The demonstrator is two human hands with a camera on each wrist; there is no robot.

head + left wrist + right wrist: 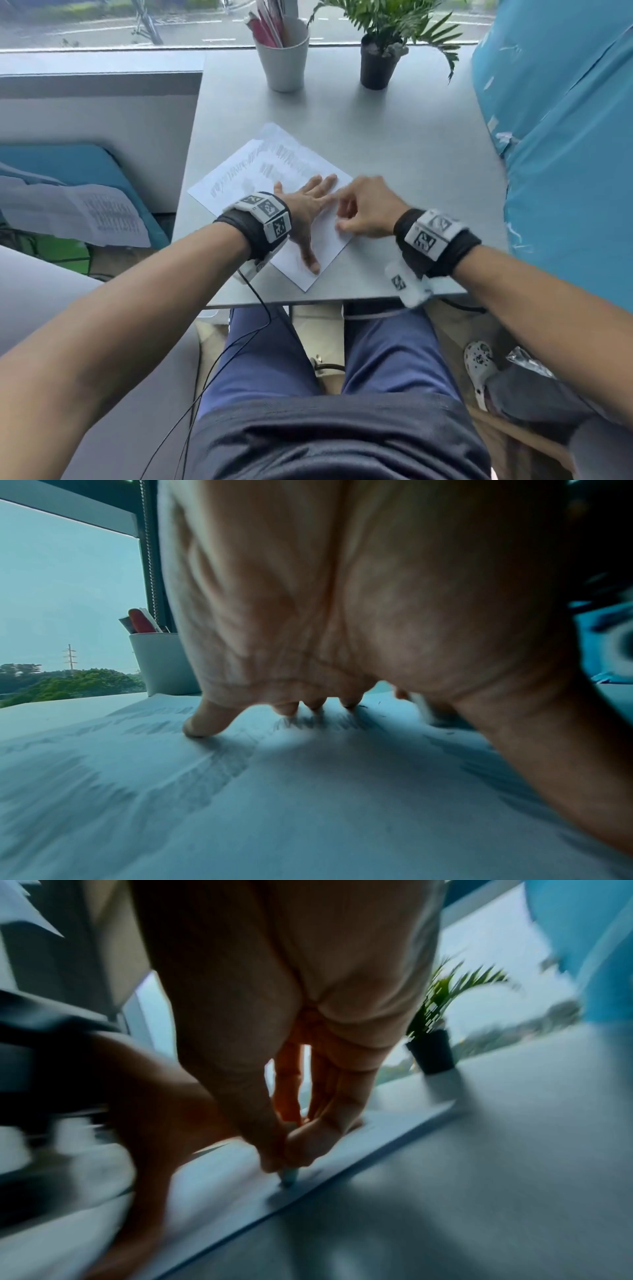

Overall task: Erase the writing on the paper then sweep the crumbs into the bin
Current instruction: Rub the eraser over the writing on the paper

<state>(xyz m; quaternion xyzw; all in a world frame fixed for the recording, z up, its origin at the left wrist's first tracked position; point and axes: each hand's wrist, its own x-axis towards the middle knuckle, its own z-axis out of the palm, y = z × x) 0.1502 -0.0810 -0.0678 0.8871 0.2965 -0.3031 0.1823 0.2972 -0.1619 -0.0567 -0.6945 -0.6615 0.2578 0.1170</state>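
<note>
A white sheet of paper [239, 171] with grey pencil writing lies slanted on the grey table [411, 137]. My left hand [308, 212] lies flat on the sheet, fingers spread, pressing it down; its fingertips [205, 723] touch the paper [240, 804]. My right hand [363, 212] hovers at the sheet's right edge, fingers curled, pinching a small pale eraser [289, 1176] whose tip touches the paper [222, 1191] near its edge. The right wrist view is blurred by motion. A few dark crumbs [378, 703] lie past the left fingers.
A white cup of pens [284, 54] and a potted plant [380, 58] stand at the table's far edge by the window. Blue plastic-wrapped bulk [565, 154] borders the right side. Another written sheet [85, 212] lies off to the left. No bin is in view.
</note>
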